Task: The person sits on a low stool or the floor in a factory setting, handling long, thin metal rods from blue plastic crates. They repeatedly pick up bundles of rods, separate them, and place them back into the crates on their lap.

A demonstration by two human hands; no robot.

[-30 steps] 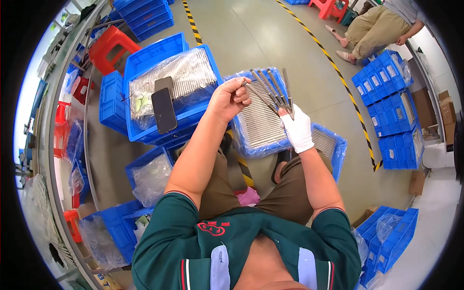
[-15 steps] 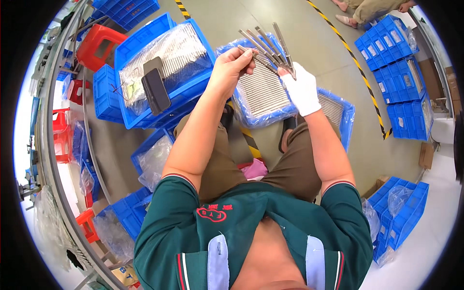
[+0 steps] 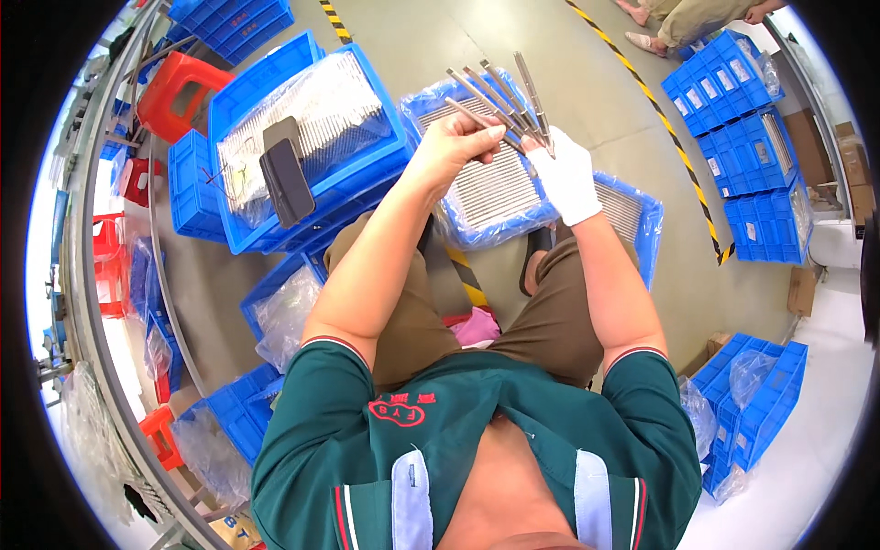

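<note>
Several slim metal rods fan out upward from my right hand, which wears a white glove and is closed round their lower ends. My bare left hand is beside it, thumb and fingers pinched on one metal rod at the left of the fan. Its fingertips are partly hidden. Below both hands stands a blue crate lined with clear plastic, filled with a row of similar rods. Behind my right wrist, another lined crate holds more rods.
At the left, a stacked blue crate carries bagged rods and a dark phone-like device. A red stool stands beyond it. Blue crates line the right side, where another person's legs show. Striped tape crosses the floor.
My left hand has moved right, closer to my gloved hand, with the pinched rod now nearer the others. The right hand keeps its grip on the fan of rods. The view has shifted slightly.
</note>
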